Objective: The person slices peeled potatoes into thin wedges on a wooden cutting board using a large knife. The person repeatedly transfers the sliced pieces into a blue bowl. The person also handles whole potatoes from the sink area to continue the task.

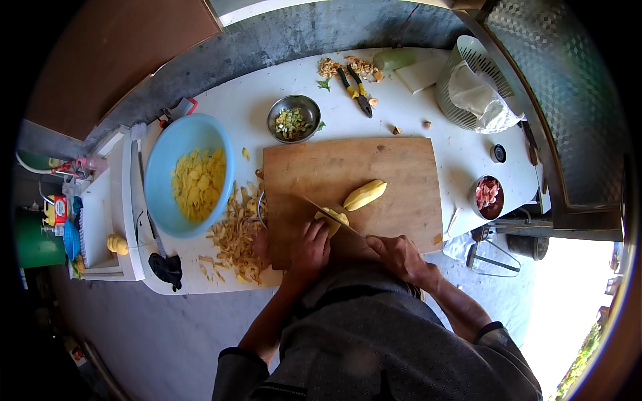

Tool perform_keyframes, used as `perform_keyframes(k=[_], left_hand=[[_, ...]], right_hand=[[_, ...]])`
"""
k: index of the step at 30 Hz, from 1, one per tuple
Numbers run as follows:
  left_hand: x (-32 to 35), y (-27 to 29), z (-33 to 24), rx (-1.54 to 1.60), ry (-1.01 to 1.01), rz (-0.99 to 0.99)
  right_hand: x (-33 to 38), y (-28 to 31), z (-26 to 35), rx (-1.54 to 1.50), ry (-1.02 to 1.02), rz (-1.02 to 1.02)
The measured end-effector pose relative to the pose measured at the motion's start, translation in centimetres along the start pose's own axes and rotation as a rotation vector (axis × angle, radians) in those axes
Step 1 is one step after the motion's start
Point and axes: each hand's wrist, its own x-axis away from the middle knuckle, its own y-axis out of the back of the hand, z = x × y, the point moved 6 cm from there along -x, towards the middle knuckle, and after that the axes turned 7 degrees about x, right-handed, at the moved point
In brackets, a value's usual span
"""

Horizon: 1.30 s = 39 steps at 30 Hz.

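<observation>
My left hand (310,251) is closed on a peeled potato (342,217) near the front edge of a wooden cutting board (401,160). In my right hand (401,257) is the handle of a kitchen knife (354,231). Its blade slants up to the left and lies across the potato, beside my left fingertips. How deep the edge has gone cannot be seen. Another pale yellow peeled potato (365,194) rests on the board, a little beyond the knife and to the right.
Left of the board are a pile of peelings (237,234) and a light-blue basin (155,180) holding yellow slices. Behind stand a metal bowl (291,138) of chopped pieces and pliers (361,100). To the right are a bowl of meat (487,192) and a strainer basket (447,100).
</observation>
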Motion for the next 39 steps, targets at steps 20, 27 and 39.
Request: perform_keyframes(k=[20, 27, 39], left_hand=[[0.5, 0.1, 0.2, 0.015, 0.018, 0.025], [0.8, 0.3, 0.0, 0.049, 0.037, -0.008], [0.6, 0.4, -0.1, 0.018, -0.002, -0.033]], right_hand=[[-1.3, -1.3, 0.2, 0.151, 0.082, -0.01], [1.4, 0.8, 1.3, 0.038, 0.16, -0.033], [1.9, 0.0, 1.2, 0.152, 0.162, -0.01]])
